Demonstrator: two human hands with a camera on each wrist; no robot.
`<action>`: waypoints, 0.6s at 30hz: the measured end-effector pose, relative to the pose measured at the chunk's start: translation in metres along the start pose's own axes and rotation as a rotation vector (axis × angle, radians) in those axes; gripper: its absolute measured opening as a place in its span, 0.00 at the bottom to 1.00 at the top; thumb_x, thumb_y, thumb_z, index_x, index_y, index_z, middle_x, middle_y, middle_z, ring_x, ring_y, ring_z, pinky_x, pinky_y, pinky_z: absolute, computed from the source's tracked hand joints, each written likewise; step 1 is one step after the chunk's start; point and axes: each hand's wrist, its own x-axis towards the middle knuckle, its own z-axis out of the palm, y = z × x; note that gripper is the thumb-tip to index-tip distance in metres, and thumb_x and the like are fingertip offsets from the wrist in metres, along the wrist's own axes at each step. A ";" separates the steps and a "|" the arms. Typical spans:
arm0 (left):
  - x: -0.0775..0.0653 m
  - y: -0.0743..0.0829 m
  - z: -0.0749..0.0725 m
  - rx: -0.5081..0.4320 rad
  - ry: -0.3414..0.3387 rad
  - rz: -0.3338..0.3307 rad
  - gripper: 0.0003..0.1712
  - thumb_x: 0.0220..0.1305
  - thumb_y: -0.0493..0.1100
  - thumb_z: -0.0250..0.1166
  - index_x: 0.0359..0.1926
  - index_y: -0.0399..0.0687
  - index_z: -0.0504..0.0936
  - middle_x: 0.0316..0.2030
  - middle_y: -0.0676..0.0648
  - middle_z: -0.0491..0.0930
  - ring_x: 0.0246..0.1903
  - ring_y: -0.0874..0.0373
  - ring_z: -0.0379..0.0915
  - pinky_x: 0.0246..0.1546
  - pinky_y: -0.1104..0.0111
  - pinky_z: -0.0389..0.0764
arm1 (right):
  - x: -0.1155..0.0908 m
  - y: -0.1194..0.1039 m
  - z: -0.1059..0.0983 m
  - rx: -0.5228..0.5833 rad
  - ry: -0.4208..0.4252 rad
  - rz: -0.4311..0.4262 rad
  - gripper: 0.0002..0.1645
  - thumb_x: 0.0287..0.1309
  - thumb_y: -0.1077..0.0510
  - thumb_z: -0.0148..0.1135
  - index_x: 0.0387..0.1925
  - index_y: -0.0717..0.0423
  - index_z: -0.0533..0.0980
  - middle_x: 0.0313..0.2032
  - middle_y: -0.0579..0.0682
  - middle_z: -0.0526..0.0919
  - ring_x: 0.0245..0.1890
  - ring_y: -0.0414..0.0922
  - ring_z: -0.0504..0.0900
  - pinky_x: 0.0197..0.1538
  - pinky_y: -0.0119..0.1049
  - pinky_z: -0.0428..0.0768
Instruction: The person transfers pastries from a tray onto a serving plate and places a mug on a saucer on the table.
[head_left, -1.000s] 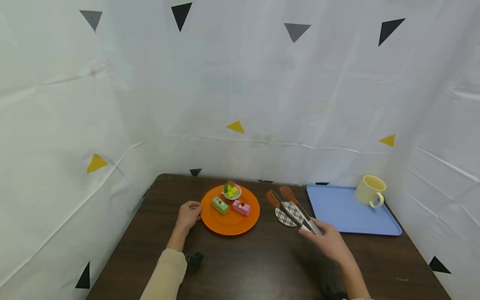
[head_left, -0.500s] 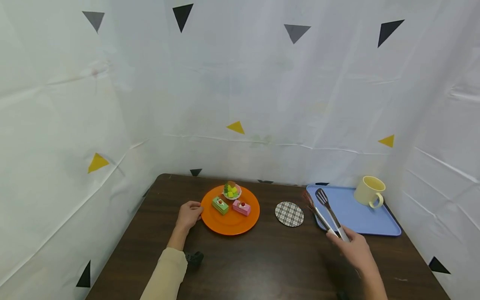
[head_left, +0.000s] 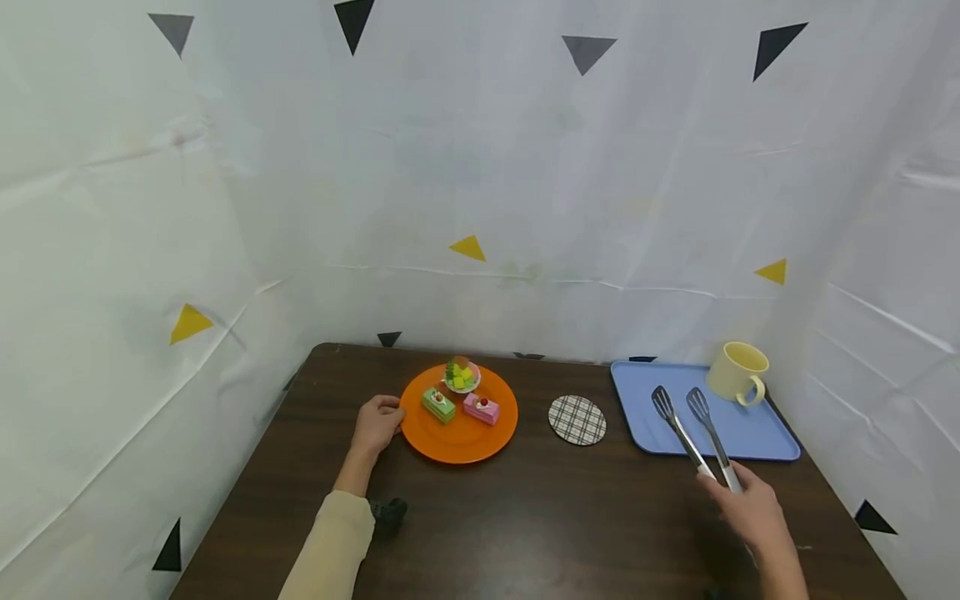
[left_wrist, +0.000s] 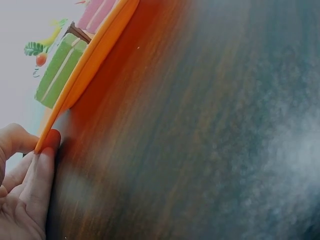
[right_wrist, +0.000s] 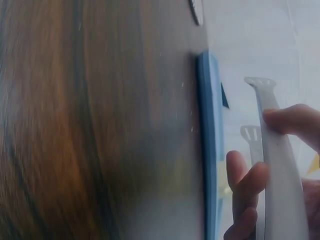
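Observation:
My left hand [head_left: 377, 425] pinches the left rim of an orange plate [head_left: 459, 446], thumb above and fingers beneath, as the left wrist view shows. On the plate lie a green cake slice [head_left: 438, 405], a pink cake slice [head_left: 481, 408] and a small bowl [head_left: 462, 375] of colourful toy food. My right hand [head_left: 750, 504] grips a pair of metal tongs [head_left: 708, 425] by the pale handles. Their slotted heads are spread apart over the blue tray [head_left: 652, 433]. In the right wrist view, thumb and fingers wrap the tongs' handle [right_wrist: 282, 180].
A yellow mug [head_left: 737, 373] stands on the tray's far right corner. Between plate and tray lies a round checked coaster [head_left: 577, 420] on the dark wooden table [head_left: 540, 517]. White sheeting [head_left: 480, 167] with coloured triangles hangs behind and at both sides.
My right hand has carried the tongs rightward, from over the coaster to over the blue tray. The left hand stays at the plate's rim.

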 end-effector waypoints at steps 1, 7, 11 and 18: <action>0.000 0.001 0.001 -0.002 0.002 -0.003 0.22 0.77 0.40 0.63 0.66 0.35 0.77 0.53 0.34 0.85 0.42 0.53 0.83 0.42 0.71 0.86 | 0.000 0.002 -0.002 -0.017 0.006 0.006 0.54 0.73 0.36 0.63 0.77 0.73 0.59 0.47 0.73 0.85 0.29 0.44 0.87 0.35 0.39 0.79; -0.002 0.001 0.001 -0.007 -0.009 -0.007 0.22 0.78 0.39 0.62 0.67 0.33 0.77 0.53 0.33 0.85 0.42 0.53 0.83 0.41 0.71 0.85 | -0.003 0.016 -0.007 -0.105 0.033 0.033 0.55 0.71 0.32 0.63 0.76 0.71 0.60 0.39 0.65 0.89 0.29 0.44 0.88 0.34 0.41 0.76; -0.005 0.000 -0.004 -0.001 0.002 -0.007 0.22 0.78 0.39 0.61 0.67 0.32 0.76 0.55 0.32 0.84 0.45 0.50 0.83 0.43 0.71 0.86 | -0.004 0.021 -0.001 -0.096 0.022 0.037 0.55 0.69 0.33 0.65 0.75 0.72 0.61 0.40 0.66 0.88 0.28 0.43 0.87 0.34 0.40 0.76; -0.001 0.000 0.000 -0.009 -0.009 -0.009 0.23 0.78 0.39 0.61 0.68 0.33 0.76 0.54 0.32 0.84 0.44 0.51 0.83 0.43 0.70 0.86 | -0.003 0.024 -0.002 -0.074 0.029 0.037 0.54 0.70 0.36 0.66 0.75 0.73 0.60 0.53 0.79 0.80 0.26 0.44 0.87 0.34 0.40 0.76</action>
